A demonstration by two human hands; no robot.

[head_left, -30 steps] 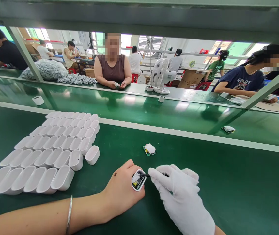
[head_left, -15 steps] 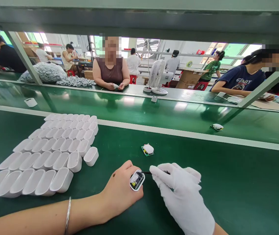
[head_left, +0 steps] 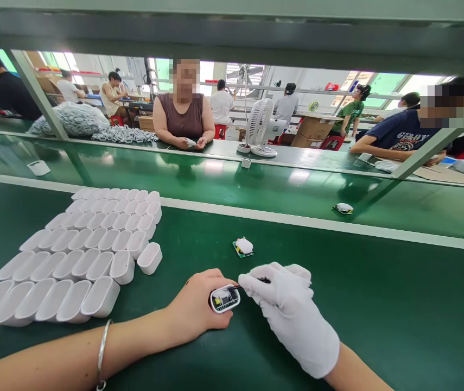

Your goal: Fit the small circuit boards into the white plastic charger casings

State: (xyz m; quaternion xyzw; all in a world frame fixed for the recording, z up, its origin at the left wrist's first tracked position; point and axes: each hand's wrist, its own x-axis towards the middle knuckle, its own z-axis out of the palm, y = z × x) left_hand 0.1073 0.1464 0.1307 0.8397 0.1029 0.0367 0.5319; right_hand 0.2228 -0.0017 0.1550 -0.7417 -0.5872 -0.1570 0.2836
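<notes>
My bare left hand [head_left: 197, 304] is wrapped round a small white oval housing [head_left: 236, 302], its open end turned up toward me. Inside the housing sits a circuit board [head_left: 226, 298] with a yellow part, dark parts and white filler. My right hand [head_left: 288, 309], in a white glove, pinches a thin black tool [head_left: 235, 287], perhaps tweezers. The tool's tip reaches the housing's upper rim; whether it touches the board cannot be made out. Beyond my hands a loose circuit board [head_left: 243, 247] topped with white filler lies on the green bench.
Rows of white oval housings [head_left: 69, 263] cover the left of the bench [head_left: 378, 304]. Past a pale strip [head_left: 297, 221], a belt [head_left: 199, 179] carries another board [head_left: 343, 208] and a white piece [head_left: 38, 168]. Co-workers sit opposite, near a white fan [head_left: 260, 127]. A beam crosses overhead.
The housing in my left hand has turned so its opening lies flatter, and my gloved right hand has moved left with the tool. Pieces on the belt have shifted left.
</notes>
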